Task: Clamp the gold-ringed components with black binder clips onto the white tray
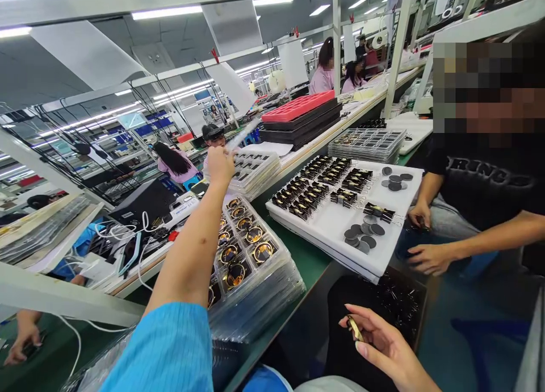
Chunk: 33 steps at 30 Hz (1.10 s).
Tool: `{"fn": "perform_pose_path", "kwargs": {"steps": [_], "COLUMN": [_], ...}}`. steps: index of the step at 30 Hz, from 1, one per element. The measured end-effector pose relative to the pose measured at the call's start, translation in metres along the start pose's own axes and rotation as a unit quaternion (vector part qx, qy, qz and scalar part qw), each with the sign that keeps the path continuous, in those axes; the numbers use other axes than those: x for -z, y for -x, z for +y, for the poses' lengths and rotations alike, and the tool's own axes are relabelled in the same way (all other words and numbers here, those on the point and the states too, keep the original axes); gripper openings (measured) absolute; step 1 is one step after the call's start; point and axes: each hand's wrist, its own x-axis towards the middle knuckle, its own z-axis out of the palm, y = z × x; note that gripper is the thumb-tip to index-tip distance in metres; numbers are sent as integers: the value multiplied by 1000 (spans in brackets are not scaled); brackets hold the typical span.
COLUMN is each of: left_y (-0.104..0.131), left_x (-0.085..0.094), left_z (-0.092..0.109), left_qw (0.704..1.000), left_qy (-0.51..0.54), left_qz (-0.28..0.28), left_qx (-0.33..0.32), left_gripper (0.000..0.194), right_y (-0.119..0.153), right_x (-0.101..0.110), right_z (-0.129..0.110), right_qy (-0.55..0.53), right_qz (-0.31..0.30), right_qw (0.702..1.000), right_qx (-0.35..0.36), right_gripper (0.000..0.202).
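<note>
My left hand (221,166) reaches far forward, its fingers closed on a thin translucent plastic piece (243,135) that slants up to the right. Beneath that hand lies a stack of clear trays with dark parts (251,167). Nearer, under my forearm, another stack of clear plastic trays (272,278) has round gold-rimmed parts (254,234) in its top compartments. Low in the view, my right hand (378,341) pinches a small gold-coloured metal part (354,328) between thumb and fingers, above a dark surface.
A white foam board (383,261) carries rows of black binder clips (306,196) and loose grey discs (361,236). A co-worker in a dark shirt (489,182) sits at the right. Red and black trays (298,107) are stacked behind. A white frame post (63,295) crosses the left side.
</note>
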Motion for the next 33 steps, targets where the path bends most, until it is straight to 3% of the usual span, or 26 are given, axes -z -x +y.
{"fn": "perform_pose_path", "kwargs": {"steps": [3,5,7,9,13,16,19,22,28,33], "left_y": [-1,10,36,80,199,280,325,333,311,309], "left_x": [22,42,65,89,129,145,149,148,142,138], "left_z": [-7,-16,-30,-48,-88,-104,-107,-109,-116,-116], "left_qw": [997,994,983,965,924,935,946,946,948,944], "left_qy": [29,43,51,58,71,59,57,72,131,159], "left_qz": [68,84,108,137,155,100,6,-58,-134,-134], "left_qx": [-7,-61,-137,-215,-343,-335,-319,-311,-259,-258], "left_gripper": [16,15,16,17,30,36,30,26,25,20], "right_y": [-2,-4,-8,-13,-29,-45,-61,-75,-87,-83], "right_x": [-2,0,4,9,19,18,9,-7,-37,-45], "right_z": [-10,-16,-21,-24,-33,-48,-72,-95,-117,-113], "right_qy": [14,22,23,15,-35,-65,-82,-90,-101,-92], "right_qz": [-5,3,16,28,48,48,34,7,-42,-62], "right_qw": [1000,1000,999,999,997,994,990,987,978,978], "right_qx": [4,18,30,35,48,71,106,137,177,178], "right_gripper": [49,45,41,38,35,33,32,33,33,33]}}
